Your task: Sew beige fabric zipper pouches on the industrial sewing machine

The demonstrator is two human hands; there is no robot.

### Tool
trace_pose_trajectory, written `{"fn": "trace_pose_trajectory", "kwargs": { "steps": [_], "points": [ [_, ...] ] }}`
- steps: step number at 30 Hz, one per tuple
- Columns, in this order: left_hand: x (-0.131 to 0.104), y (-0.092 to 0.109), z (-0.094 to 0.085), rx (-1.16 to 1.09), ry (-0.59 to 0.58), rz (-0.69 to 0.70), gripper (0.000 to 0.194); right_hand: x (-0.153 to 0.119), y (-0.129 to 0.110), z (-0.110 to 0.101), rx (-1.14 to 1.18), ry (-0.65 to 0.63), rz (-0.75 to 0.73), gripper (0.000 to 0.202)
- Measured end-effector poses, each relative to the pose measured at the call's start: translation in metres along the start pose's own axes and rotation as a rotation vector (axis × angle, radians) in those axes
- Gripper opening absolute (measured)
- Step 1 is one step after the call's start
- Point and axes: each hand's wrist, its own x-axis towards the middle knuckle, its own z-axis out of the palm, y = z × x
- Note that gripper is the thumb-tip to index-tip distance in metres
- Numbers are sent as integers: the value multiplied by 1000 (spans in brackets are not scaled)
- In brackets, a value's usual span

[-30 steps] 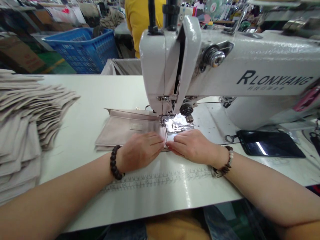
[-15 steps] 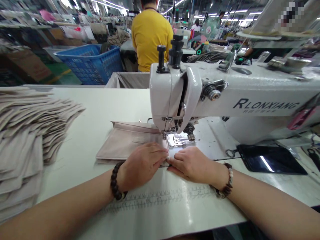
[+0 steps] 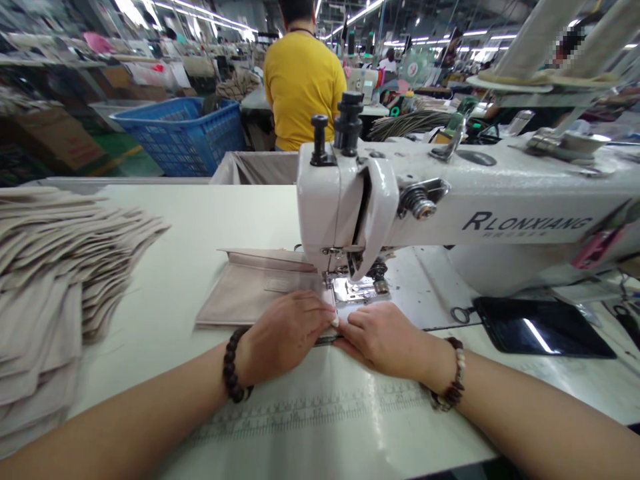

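A beige fabric piece [image 3: 240, 291], flat and folded with a small rectangular label, lies under the needle area of a white sewing machine [image 3: 330, 200]. My left hand [image 3: 287, 330] rests on its near right part, fingers together and closed at the right edge. Close beside it, my right hand [image 3: 383, 337] has its fingers curled, thumb and forefinger at the same edge. A small whitish bit shows between the fingertips of both hands. The presser foot [image 3: 329, 279] is just beyond my left fingertips; the fabric under my palm is hidden.
Layered beige fabric pieces [image 3: 45, 287] are stacked at the left. A black phone [image 3: 540, 327] and scissors [image 3: 463, 313] lie at the right. A ruler scale [image 3: 310, 413] runs along the near table. Beyond are a blue basket [image 3: 185, 133] and a person in a yellow shirt [image 3: 305, 87].
The view has tilted up a little, so the machine and table sit lower in the picture. Both hands and the fabric keep nearly the same places by the presser foot.
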Motion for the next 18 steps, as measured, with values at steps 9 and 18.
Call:
{"fn": "trace_pose_trajectory", "kwargs": {
  "steps": [9,18],
  "points": [
    [-2,-10,3,14,-57,28,20,-2,6,1,-7,45,-52,30],
    [-4,-8,4,-33,-66,37,15,-5,15,7,-78,263,-48,24]
  ]
}}
